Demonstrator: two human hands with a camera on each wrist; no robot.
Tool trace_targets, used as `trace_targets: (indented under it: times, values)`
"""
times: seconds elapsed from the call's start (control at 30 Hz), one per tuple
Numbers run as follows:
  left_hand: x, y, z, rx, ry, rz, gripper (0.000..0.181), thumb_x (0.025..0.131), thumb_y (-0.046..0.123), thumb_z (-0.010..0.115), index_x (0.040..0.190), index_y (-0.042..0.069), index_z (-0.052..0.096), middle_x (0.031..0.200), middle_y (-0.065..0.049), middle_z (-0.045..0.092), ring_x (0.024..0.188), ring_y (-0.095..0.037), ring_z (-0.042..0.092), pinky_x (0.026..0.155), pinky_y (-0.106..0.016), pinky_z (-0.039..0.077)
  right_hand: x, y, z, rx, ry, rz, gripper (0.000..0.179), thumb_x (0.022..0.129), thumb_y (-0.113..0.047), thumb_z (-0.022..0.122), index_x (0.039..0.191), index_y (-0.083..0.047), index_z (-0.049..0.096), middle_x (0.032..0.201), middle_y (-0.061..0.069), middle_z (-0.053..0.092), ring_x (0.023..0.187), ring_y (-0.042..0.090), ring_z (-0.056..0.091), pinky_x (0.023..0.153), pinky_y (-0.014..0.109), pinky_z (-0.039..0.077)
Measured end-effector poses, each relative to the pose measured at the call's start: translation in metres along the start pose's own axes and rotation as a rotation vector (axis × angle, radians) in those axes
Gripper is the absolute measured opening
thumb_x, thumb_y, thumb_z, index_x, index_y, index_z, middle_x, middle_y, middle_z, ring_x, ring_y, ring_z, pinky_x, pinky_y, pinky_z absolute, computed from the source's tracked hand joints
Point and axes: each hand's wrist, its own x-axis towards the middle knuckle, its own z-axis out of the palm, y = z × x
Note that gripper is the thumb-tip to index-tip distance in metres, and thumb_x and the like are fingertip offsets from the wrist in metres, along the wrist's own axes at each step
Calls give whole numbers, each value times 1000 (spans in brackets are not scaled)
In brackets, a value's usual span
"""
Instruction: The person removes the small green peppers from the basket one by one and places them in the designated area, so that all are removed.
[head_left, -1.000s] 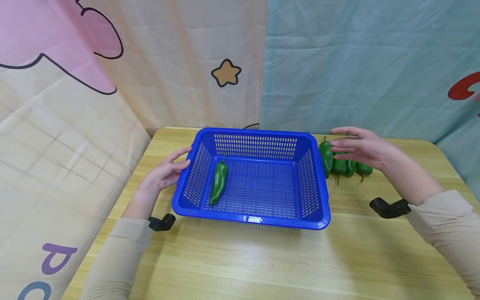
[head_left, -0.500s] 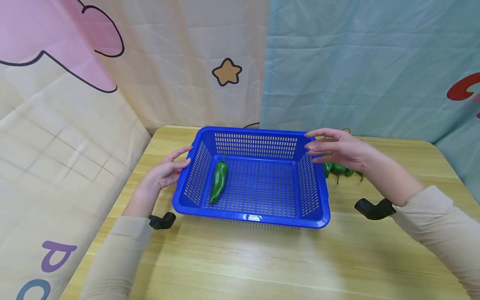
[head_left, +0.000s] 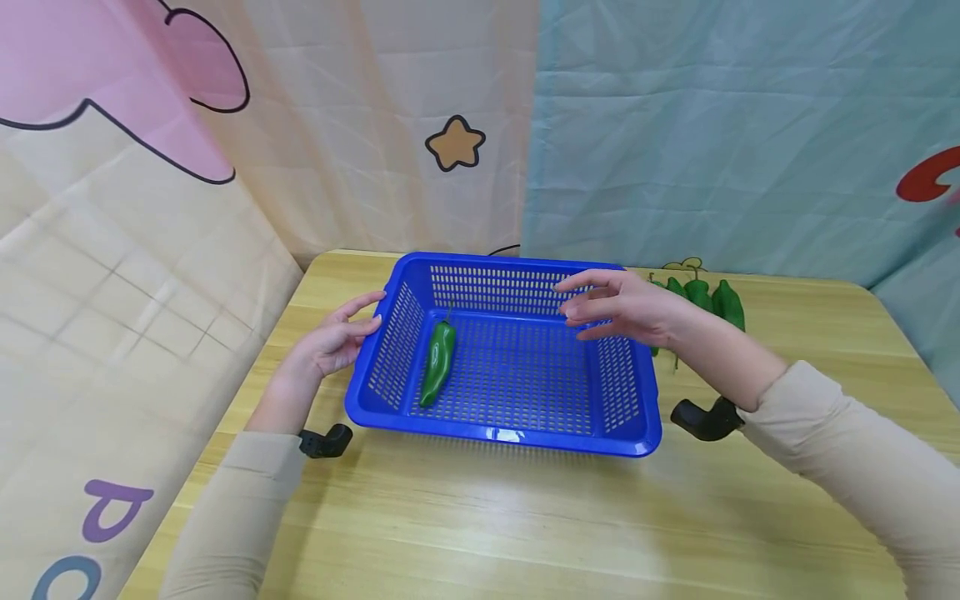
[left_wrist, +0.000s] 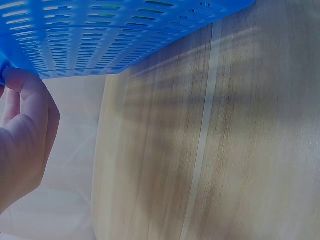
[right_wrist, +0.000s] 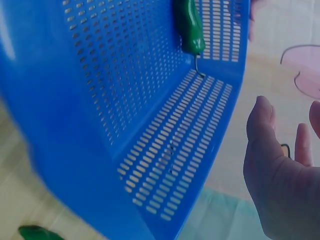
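Note:
A blue slotted plastic basket (head_left: pixel 495 435) sits in the middle of the table in the head view. My left hand (head_left: pixel 333 342) holds its left rim, thumb and fingers at the edge. The left wrist view shows that hand (left_wrist: pixel 25 135) right against the slotted wall of the basket (left_wrist: pixel 75 55). One long green pepper (head_left: pixel 438 364) lies inside, along the left side, stem pointing away. Over the basket's right side hovers my right hand (head_left: pixel 626 308), fingers spread and nothing in them. In the right wrist view the pepper (right_wrist: pixel 189 30) shows beyond that hand (right_wrist: pixel 282 185).
Several more green peppers (head_left: pixel 727 304) lie in a row on the table just right of the basket, partly hidden by my right forearm. The wooden table (head_left: pixel 480 533) reaches back to printed curtains (head_left: pixel 720 142), with another curtain (head_left: pixel 135 333) along its left edge.
My right hand has moved left from above the row of peppers to above the basket's right side. My left hand, the basket and the pepper inside stay put.

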Motion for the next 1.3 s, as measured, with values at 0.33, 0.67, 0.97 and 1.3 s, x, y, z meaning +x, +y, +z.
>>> trace_targets:
  times: [0.33,0.67,0.97,1.3]
  values:
    - [0,-2,0,-15,-6,8,39,96,1,46,129,20,40,92,-7,67,74,-19,67,65,-30,57,26,1,26,-16,-55,25,41,90,-5,58,129,-1,46,101,5,62,96,22,59,90,48,48]
    - [1,-2,-2,-25,-39,25,38,96,1,47,128,19,39,90,-7,67,73,-18,66,64,-28,56,54,4,54,27,-55,60,42,88,0,59,129,0,48,92,5,62,87,19,60,79,40,54]
    - [1,-1,-2,-29,-24,25,35,95,1,47,125,19,42,90,-8,66,73,-18,66,64,-28,57,85,19,74,37,-55,80,44,88,6,56,130,4,46,87,7,61,78,16,60,86,48,50]
    - [0,0,1,-13,-4,21,37,95,0,47,127,19,42,92,-8,67,75,-19,67,65,-30,57,107,35,92,19,-25,131,43,86,8,57,128,1,50,86,8,63,86,25,59,86,48,50]
